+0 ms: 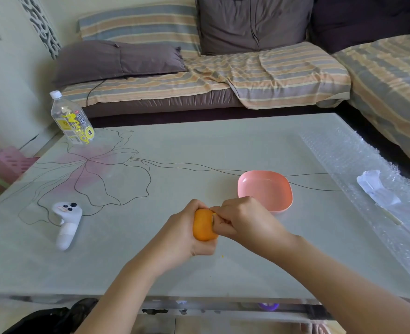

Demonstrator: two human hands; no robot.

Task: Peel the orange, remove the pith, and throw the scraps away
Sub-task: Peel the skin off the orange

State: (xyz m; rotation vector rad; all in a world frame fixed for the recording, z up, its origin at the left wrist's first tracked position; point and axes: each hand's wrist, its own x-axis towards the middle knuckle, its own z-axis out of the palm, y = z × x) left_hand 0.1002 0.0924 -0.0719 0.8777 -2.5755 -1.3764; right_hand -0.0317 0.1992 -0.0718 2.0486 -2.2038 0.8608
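the orange [204, 227] sits above the near middle of the glass table [199, 150], wrapped from the left by the left hand [183, 233], fingers curled tight round it. the right hand [243, 219] presses its fingertips together into the fruit's right side at the stem end. just beyond the right hand stands an empty pink bowl [265, 189]. a white controller [66, 224] lies to the left, a plastic bottle [71, 119] at the far left corner, bubble wrap [358, 165] along the right edge.

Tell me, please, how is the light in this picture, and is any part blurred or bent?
Head view: soft, even daylight, only faint shadows under the hands; the orange and pink bowl look sharp; the wide lens curves the table edges and leans the bottle; the corners blur, near the bubble wrap.
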